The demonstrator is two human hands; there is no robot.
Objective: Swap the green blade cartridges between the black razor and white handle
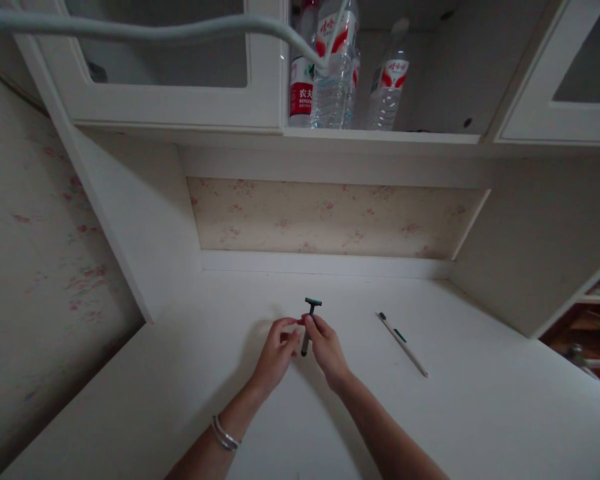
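A dark razor [309,320] with a green head is held upright just above the white desk [480,413], head pointing away from me. My right hand [326,348] pinches its handle from the right. My left hand [276,353], with bracelets on the wrist, has its fingertips curled against the handle's lower part from the left. The bottom of the handle shows between the two hands.
A white pen [403,343] with a dark clip lies on the desk to the right. Several water bottles [337,67] stand in the open cupboard above. A grey cable [155,28] crosses the top. Side panels wall the desk left and right.
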